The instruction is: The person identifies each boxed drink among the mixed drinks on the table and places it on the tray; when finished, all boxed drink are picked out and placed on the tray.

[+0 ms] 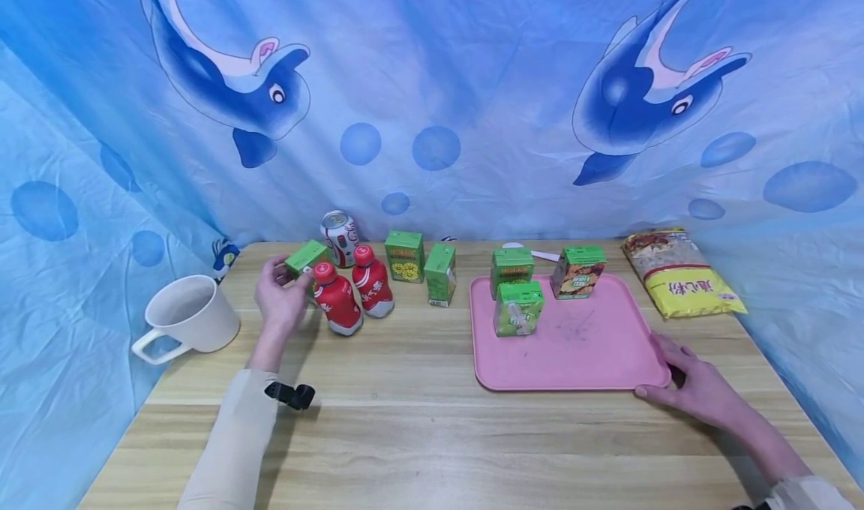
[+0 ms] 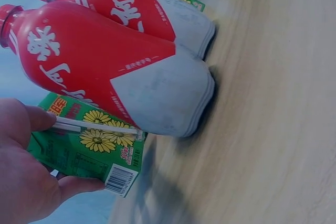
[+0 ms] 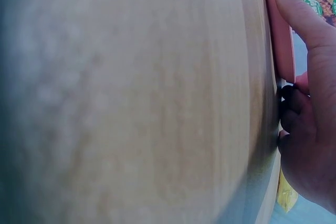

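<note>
My left hand (image 1: 282,296) pinches a green drink carton (image 2: 94,140) between thumb and fingers. Yellow flowers and a barcode mark that carton, and a white straw runs along its side in the left wrist view. Two red bottles with grey bases stand right beside it, a nearer one (image 1: 340,300) and a farther one (image 1: 373,283). Over on the right, my right hand (image 1: 698,382) holds the corner of a pink tray (image 1: 574,360), thumb at the front rim and fingers along the right side. Three cartons stand on the tray: front (image 1: 518,311), back left (image 1: 511,266) and back right (image 1: 578,272).
A soda can (image 1: 340,236) stands behind the bottles. Two more green cartons (image 1: 405,257) stand between bottles and tray. A white mug (image 1: 192,315) is at the left edge. A white spoon (image 1: 545,256) lies behind the tray, and a yellow food bag (image 1: 685,277) at the right.
</note>
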`<state>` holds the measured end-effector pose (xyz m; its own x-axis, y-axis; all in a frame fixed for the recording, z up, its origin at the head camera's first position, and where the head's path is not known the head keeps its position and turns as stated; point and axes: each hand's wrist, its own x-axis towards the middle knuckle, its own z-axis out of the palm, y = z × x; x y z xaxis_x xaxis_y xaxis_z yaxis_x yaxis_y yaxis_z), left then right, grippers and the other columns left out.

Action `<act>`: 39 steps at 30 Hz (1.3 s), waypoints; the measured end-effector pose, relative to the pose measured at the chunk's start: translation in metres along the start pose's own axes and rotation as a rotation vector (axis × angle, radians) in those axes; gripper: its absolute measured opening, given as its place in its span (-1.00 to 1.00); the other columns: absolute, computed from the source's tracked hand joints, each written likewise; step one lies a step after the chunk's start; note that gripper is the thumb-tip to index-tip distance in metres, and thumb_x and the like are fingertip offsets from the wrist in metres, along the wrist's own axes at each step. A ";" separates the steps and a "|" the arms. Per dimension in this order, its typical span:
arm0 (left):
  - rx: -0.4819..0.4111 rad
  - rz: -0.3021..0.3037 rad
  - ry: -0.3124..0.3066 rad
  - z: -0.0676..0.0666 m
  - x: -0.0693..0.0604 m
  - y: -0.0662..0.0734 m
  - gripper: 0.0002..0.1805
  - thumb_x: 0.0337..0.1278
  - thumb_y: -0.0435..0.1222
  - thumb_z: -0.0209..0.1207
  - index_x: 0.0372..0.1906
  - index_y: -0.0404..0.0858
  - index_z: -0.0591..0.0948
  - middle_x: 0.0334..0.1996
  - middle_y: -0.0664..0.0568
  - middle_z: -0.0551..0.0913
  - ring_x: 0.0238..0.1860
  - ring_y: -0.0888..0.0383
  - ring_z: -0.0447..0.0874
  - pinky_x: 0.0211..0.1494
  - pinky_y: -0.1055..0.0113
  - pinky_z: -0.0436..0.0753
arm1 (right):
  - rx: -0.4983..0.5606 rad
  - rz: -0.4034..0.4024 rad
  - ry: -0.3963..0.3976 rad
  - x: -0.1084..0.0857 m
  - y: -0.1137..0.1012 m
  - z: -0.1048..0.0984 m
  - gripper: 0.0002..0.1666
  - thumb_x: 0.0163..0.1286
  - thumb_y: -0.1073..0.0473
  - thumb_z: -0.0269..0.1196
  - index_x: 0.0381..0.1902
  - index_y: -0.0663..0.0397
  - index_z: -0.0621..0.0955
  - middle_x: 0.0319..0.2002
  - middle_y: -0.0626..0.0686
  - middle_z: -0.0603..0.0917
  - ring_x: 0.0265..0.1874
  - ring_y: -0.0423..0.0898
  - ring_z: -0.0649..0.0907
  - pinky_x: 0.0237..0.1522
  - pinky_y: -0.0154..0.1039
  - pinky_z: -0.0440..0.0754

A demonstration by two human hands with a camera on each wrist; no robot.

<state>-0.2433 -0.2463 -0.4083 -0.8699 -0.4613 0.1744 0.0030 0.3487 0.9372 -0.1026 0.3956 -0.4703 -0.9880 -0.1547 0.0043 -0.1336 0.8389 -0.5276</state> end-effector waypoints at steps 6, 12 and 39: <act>0.003 0.011 0.017 -0.005 0.001 0.008 -0.41 0.20 -0.39 0.31 0.33 -0.31 0.43 0.13 -0.26 0.56 0.14 -0.08 0.55 0.20 0.14 0.58 | 0.000 -0.008 0.007 -0.001 -0.001 0.001 0.27 0.09 -0.21 0.51 0.48 0.41 0.19 0.36 0.53 0.27 0.26 0.59 0.26 0.09 0.50 0.33; 0.014 0.009 0.032 -0.010 0.001 0.021 -0.43 0.21 -0.36 0.30 0.32 -0.30 0.44 0.15 -0.22 0.56 0.14 -0.05 0.55 0.17 0.16 0.61 | -0.016 -0.010 0.009 0.000 -0.002 0.000 0.26 0.09 -0.20 0.52 0.48 0.42 0.19 0.35 0.54 0.28 0.24 0.60 0.27 0.08 0.50 0.34; -0.023 0.097 -0.007 -0.035 0.007 0.087 -0.40 0.21 -0.27 0.33 0.33 -0.27 0.45 0.05 -0.13 0.58 -0.04 0.14 0.58 -0.26 0.46 0.70 | -0.035 -0.005 0.004 0.000 -0.001 0.001 0.27 0.11 -0.22 0.50 0.48 0.43 0.17 0.35 0.56 0.26 0.20 0.68 0.23 0.09 0.52 0.31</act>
<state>-0.2323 -0.2481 -0.3152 -0.8683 -0.4207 0.2628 0.0987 0.3728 0.9227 -0.1028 0.3943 -0.4702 -0.9875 -0.1570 0.0101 -0.1411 0.8558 -0.4978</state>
